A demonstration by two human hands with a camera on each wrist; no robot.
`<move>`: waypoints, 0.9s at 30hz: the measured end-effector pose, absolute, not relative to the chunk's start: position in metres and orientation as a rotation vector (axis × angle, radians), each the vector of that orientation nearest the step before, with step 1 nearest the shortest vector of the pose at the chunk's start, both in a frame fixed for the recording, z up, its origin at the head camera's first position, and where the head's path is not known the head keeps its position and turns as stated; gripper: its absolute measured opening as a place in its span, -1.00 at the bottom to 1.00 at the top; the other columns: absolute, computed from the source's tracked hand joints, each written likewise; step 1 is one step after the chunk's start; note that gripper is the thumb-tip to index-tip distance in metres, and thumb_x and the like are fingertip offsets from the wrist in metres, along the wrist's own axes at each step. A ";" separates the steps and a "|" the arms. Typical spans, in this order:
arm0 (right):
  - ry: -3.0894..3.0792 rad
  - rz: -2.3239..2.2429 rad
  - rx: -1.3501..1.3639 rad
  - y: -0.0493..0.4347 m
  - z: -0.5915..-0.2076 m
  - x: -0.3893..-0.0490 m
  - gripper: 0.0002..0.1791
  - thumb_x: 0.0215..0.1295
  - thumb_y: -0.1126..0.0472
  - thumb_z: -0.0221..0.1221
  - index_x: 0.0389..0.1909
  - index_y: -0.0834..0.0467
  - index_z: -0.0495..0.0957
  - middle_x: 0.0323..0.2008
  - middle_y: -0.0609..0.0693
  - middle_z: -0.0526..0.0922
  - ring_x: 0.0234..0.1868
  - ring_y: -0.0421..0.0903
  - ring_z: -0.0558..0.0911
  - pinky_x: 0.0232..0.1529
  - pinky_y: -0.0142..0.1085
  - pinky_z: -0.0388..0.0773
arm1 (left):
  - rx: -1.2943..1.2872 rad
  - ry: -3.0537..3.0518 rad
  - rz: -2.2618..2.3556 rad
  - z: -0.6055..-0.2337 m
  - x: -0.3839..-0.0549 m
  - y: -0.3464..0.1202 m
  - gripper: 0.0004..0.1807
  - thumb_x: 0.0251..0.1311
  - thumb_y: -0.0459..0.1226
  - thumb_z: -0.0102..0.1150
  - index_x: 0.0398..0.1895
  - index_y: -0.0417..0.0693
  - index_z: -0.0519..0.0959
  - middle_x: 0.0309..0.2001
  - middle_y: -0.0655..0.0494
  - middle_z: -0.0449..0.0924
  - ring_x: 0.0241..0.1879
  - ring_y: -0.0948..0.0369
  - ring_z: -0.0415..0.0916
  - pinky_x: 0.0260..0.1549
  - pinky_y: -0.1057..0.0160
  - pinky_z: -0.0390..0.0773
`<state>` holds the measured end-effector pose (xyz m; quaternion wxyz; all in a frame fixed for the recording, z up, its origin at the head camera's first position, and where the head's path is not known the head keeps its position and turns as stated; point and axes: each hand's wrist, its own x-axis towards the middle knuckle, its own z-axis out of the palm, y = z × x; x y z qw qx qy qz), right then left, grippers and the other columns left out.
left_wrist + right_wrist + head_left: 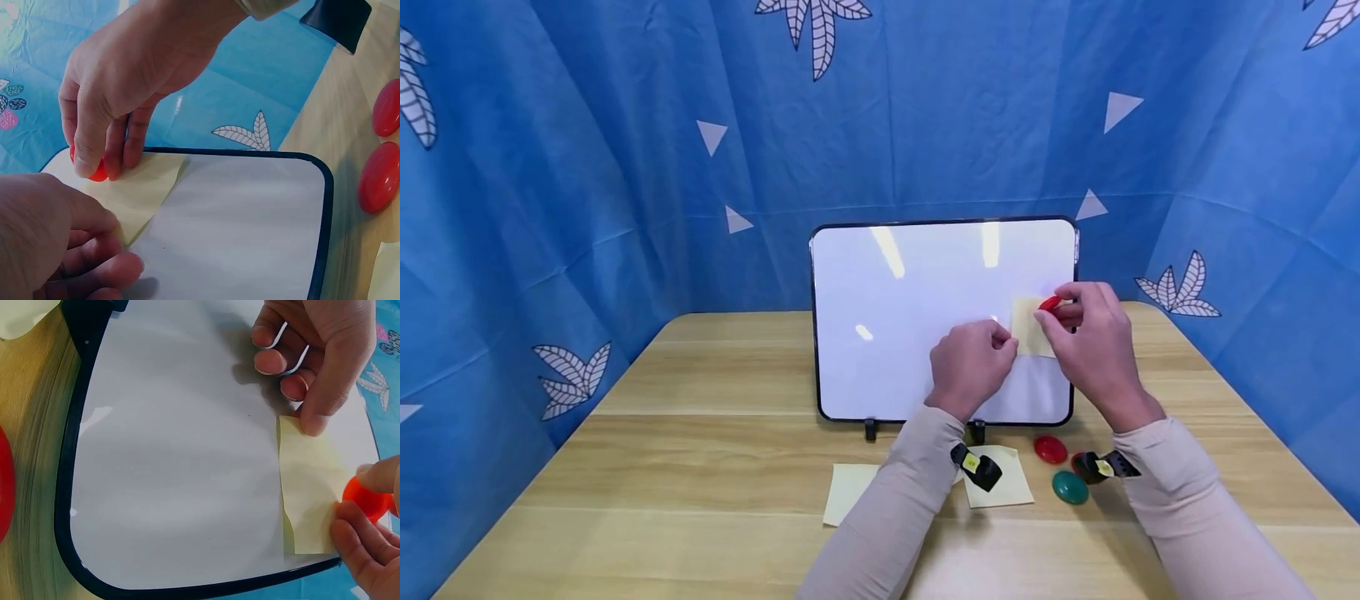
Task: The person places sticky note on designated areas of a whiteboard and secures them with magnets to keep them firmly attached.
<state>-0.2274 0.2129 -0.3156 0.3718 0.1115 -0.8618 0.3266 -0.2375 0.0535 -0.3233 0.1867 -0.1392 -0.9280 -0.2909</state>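
A small whiteboard (910, 333) with a black frame stands on the table. Near its right edge lies a pale yellow sticky note (1028, 329) against the white face. My left hand (972, 362) pinches the note's left edge between thumb and fingertips. In my right hand (1093, 342), a round red magnet (1049, 303) is held between thumb and fingers over the upper right part of the note. The right wrist view shows the red magnet (367, 499) right at the edge of the note (312, 487), partly hidden by the fingers.
On the wooden table (700, 467), two more yellow notes (850, 487) (997, 477) lie in front of the board, partly under the left forearm. A red magnet (1050, 450), a green magnet (1070, 487) and another red one, mostly hidden by the right wrist strap, lie beside them. A blue curtain (925, 125) hangs behind.
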 end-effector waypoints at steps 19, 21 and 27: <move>-2.119 0.796 0.284 0.214 -0.319 -0.231 -0.72 0.31 0.38 0.26 0.01 0.38 0.55 -0.10 0.25 0.51 -0.25 0.07 0.60 -0.20 -0.67 0.26 | -0.346 -2.579 -0.732 -0.326 -0.237 0.057 -0.84 0.30 -0.03 0.27 -0.31 0.19 0.77 -0.45 0.36 0.69 -0.52 0.38 0.51 -0.60 0.41 0.34; -2.119 0.791 0.268 0.215 -0.319 -0.231 -0.72 0.32 0.37 0.25 0.02 0.37 0.56 -0.09 0.24 0.52 -0.25 0.08 0.61 -0.20 -0.64 0.28 | -0.346 -2.572 -0.734 -0.326 -0.237 0.057 -0.85 0.30 -0.04 0.27 -0.31 0.19 0.77 -0.45 0.36 0.69 -0.51 0.38 0.52 -0.60 0.41 0.34; -2.109 0.817 0.227 0.217 -0.318 -0.232 -0.69 0.35 0.32 0.24 0.07 0.34 0.57 -0.04 0.23 0.57 -0.19 0.09 0.64 -0.17 -0.61 0.32 | -0.349 -2.550 -0.765 -0.329 -0.237 0.060 -0.85 0.29 -0.05 0.29 -0.31 0.17 0.77 -0.45 0.36 0.69 -0.51 0.41 0.51 -0.60 0.46 0.33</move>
